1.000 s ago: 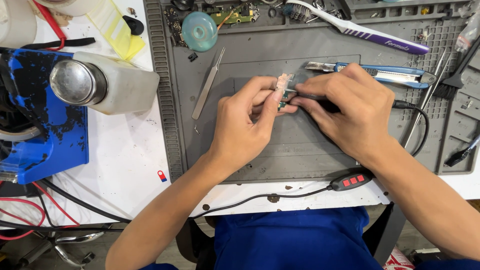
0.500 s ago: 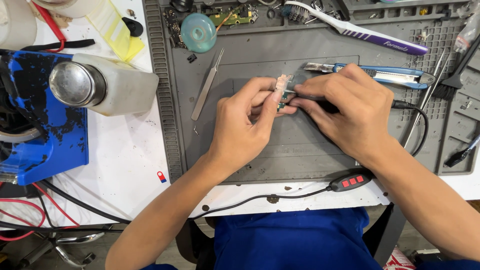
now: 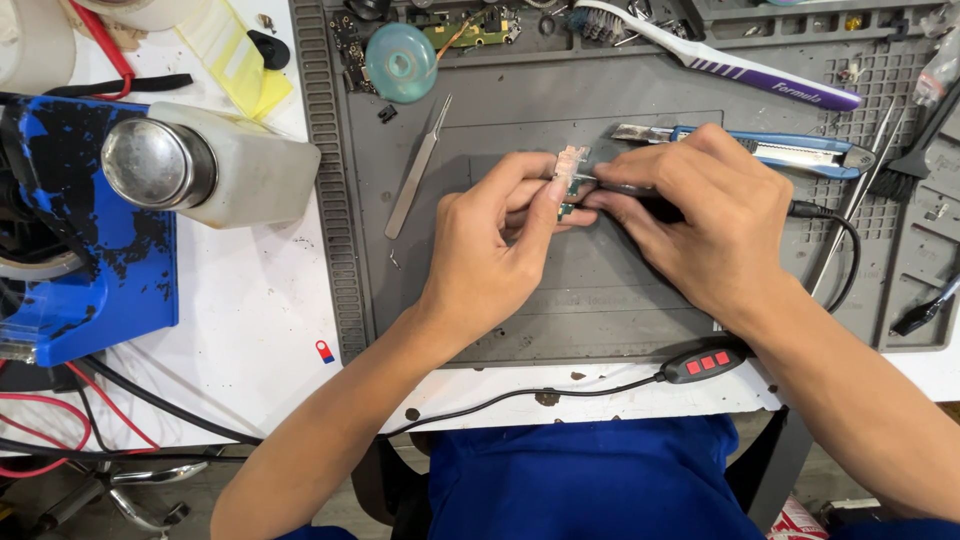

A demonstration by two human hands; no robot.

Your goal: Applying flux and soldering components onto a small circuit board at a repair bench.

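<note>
1. The little circuit board [image 3: 571,178] stands roughly upright in the view, long axis running away from the person toward the back of the mat. Its pale pinkish end points away and the green end sits lower, closer to the palms.
2. The left hand [image 3: 490,255] has its fingers closed on the board, pinching it between the thumb and the fingertips [image 3: 552,186] just over the middle of the grey work mat [image 3: 520,90].
3. The right hand [image 3: 715,225] is wrapped tight around a thin metal-tipped tool [image 3: 605,183] that lies sideways, so it crosses the board at about a right angle. The tip touches the board right beside the left fingertips.
4. A black cable [image 3: 835,240] comes out from under the right hand and loops down to a small switch box with red buttons [image 3: 707,362] at the front edge of the mat.
5. Containers: a white plastic bottle with a metal cap [image 3: 215,170] lies on its side left of the mat, can't tell what's in it. A round teal tin [image 3: 401,62] sits at the top of the mat, lid on.
6. Loose stuff on the mat: tweezers [image 3: 418,168] left of the hands, a blue utility knife [image 3: 760,148] just behind the right hand, and a toothbrush [image 3: 715,58] further back.
</note>
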